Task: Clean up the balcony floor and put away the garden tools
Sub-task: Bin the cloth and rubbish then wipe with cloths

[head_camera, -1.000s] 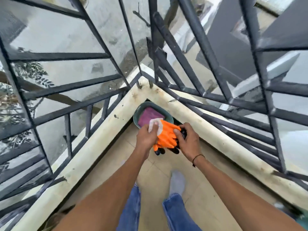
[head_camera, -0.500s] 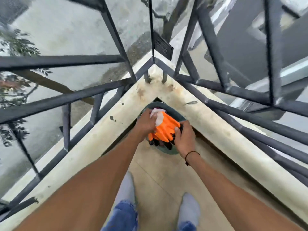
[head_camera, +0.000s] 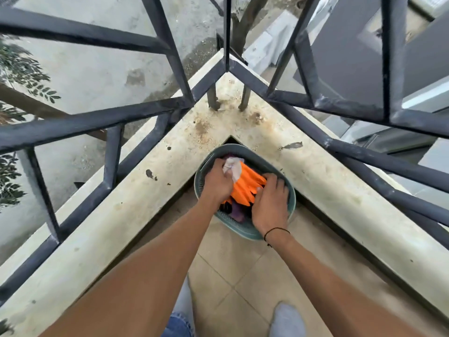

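A grey-green plastic basket (head_camera: 290, 190) stands on the tiled floor in the balcony corner. Inside it lie orange garden gloves (head_camera: 246, 187) with black fingertips, over a purple cloth (head_camera: 237, 214). My left hand (head_camera: 217, 182) is down in the basket and grips the gloves' pale cuff end (head_camera: 233, 169). My right hand (head_camera: 269, 203) lies over the gloves' right side, fingers bent onto them. Both hands are inside the basket rim.
A stained concrete ledge (head_camera: 150, 198) forms a V around the corner, topped by a dark metal railing (head_camera: 170, 105). Beige floor tiles (head_camera: 230, 268) run toward me. My socked foot (head_camera: 286, 319) and jeans stand just below the basket.
Both hands have gone down with the orange gloves from above the basket into it. The camera has leaned closer over the corner.
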